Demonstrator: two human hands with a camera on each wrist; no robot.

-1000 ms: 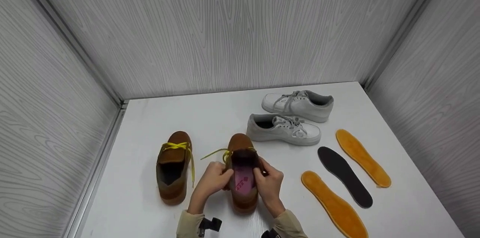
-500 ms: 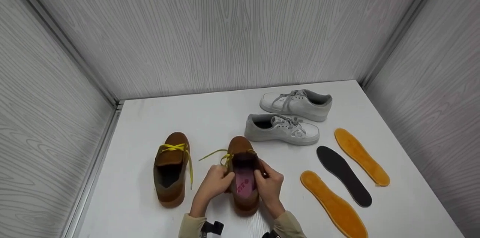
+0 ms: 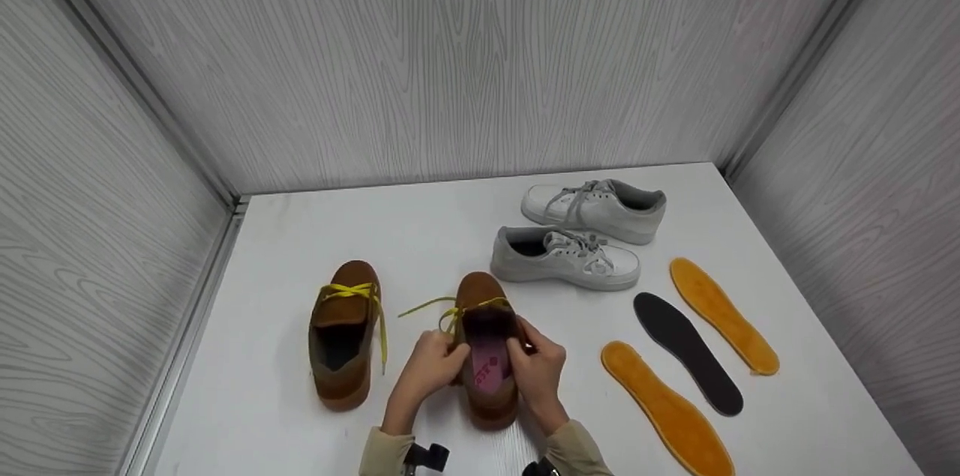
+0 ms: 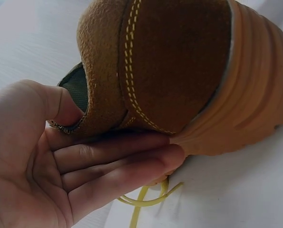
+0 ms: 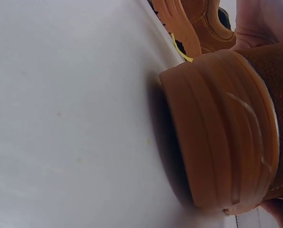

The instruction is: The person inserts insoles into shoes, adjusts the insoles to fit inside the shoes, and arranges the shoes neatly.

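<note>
A brown suede shoe (image 3: pixel 477 288) with yellow laces points away from me, a pink insole (image 3: pixel 489 371) with red marks lying inside. My left hand (image 3: pixel 435 362) pinches its left collar; in the left wrist view the thumb is inside the edge and the fingers lie along the outer side. On the opposite side my right hand (image 3: pixel 541 363) grips the collar, thumb inside, its fingers partly hidden behind the shoe. The right wrist view shows the ridged tan heel sole (image 5: pixel 217 133) close over the table. To the left stands the matching brown shoe (image 3: pixel 351 307).
Two white sneakers, a nearer one (image 3: pixel 566 266) and a farther one (image 3: pixel 592 214), sit behind on the right. Two orange insoles (image 3: pixel 667 408) and a dark insole (image 3: pixel 688 352) lie at the right of the white table (image 3: pixel 360 229). Grey wood-grain panels (image 3: pixel 465 71) enclose it.
The held shoe and both hands have shifted very slightly toward me. Both hands keep the same hold on the collar.
</note>
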